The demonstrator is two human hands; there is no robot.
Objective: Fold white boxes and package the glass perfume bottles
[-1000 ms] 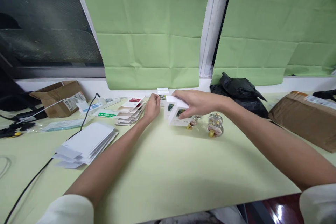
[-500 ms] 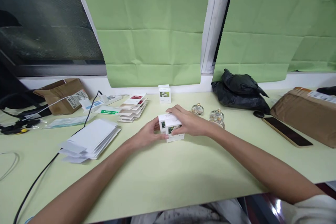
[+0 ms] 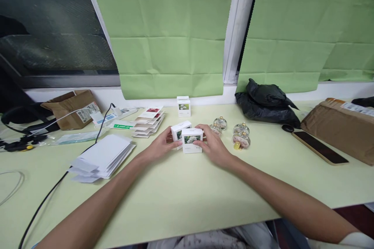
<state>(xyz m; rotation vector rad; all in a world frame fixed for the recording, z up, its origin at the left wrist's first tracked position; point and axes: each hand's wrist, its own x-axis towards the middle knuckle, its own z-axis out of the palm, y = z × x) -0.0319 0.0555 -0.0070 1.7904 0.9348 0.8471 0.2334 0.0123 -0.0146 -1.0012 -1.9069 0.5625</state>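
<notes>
Two small white boxes with flower pictures stand side by side on the pale green table (image 3: 187, 198). My left hand (image 3: 160, 147) grips the left box (image 3: 179, 131) from its left side. My right hand (image 3: 212, 146) holds the front box (image 3: 192, 140) from its right side. Both boxes rest upright on the table. A third matching white box (image 3: 184, 106) stands farther back by the wall. Small round glass bottles (image 3: 241, 137) sit just right of my right hand.
A fanned stack of picture cards (image 3: 148, 121) and a pile of white envelopes (image 3: 102, 157) lie at left, with a black cable (image 3: 49, 192) and a cardboard box (image 3: 71, 107). A black bag (image 3: 267, 103), a phone (image 3: 319, 147) and a brown parcel (image 3: 340, 126) are at right.
My hands carried the two white boxes from the far side of the table toward me, set them down upright, and now hold them from either side.
</notes>
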